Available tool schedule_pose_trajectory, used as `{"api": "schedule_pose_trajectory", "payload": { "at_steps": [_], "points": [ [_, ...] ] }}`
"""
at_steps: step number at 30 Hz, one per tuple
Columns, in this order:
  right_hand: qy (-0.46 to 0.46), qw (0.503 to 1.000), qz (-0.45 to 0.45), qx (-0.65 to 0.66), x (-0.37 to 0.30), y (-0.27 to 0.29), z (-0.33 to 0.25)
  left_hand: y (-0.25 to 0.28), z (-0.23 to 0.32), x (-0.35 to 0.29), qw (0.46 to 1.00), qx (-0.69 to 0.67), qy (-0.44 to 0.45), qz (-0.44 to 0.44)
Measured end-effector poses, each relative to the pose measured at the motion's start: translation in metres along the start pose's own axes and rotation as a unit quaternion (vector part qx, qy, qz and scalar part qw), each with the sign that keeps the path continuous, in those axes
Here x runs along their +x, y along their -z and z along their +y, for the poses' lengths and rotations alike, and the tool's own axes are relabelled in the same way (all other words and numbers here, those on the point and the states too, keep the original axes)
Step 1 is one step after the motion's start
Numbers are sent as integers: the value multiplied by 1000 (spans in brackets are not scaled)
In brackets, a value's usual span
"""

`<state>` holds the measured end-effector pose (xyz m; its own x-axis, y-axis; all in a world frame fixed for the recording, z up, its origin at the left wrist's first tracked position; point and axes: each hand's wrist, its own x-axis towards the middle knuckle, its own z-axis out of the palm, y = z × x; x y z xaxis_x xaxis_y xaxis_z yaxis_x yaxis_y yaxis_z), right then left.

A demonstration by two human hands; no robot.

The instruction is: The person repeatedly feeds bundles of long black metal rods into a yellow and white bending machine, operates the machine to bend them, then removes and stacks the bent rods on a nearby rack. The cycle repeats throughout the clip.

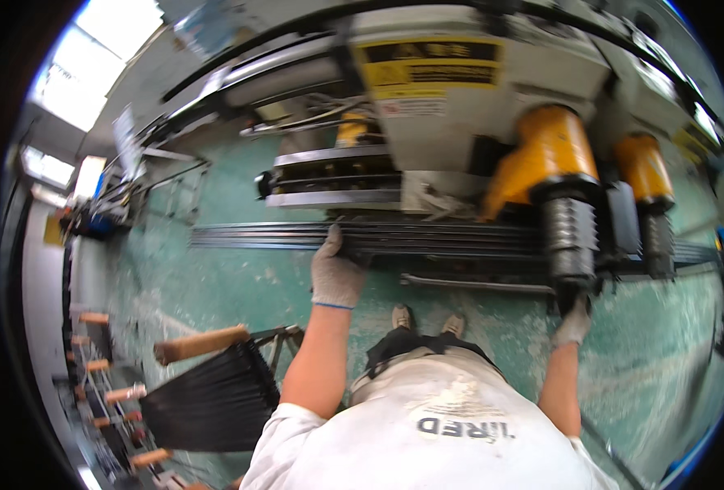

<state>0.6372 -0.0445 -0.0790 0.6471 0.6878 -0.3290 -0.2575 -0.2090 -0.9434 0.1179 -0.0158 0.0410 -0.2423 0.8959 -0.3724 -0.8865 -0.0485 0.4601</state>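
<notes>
A bundle of long, dark metal strips (256, 237) lies crosswise in front of me, along the front of a machine. My left hand (337, 273), in a pale knitted glove with a blue cuff edge, is closed around the strips, its thumb on top and the other fingers hidden below. Further right, my gloved right hand (572, 321) is at a dark part just under a ribbed metal cylinder (570, 237). Its fingers are blurred and partly hidden, so I cannot make out whether they grip anything.
Behind the strips stands a large pale machine (427, 122) with orange housings (554, 147) and a yellow warning label. A stand with a black sheet (215, 400) and a wooden roller (202, 343) is at my lower left. Underfoot is a worn green floor (141, 286).
</notes>
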Motion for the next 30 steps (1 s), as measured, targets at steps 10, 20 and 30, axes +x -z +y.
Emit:
{"api": "schedule_pose_trajectory", "payload": {
  "at_steps": [10, 20, 30],
  "points": [
    [-77, 991, 73, -85, -55, 24, 96, 122, 225, 54, 985, -58, -145, 75],
    [-127, 987, 8, -102, -137, 17, 157, 227, 397, 79, 966, 64, -236, 86],
    [-105, 966, 44, -233, -136, 46, 175, 241, 408, 46, 981, 174, -87, 17]
  ]
}}
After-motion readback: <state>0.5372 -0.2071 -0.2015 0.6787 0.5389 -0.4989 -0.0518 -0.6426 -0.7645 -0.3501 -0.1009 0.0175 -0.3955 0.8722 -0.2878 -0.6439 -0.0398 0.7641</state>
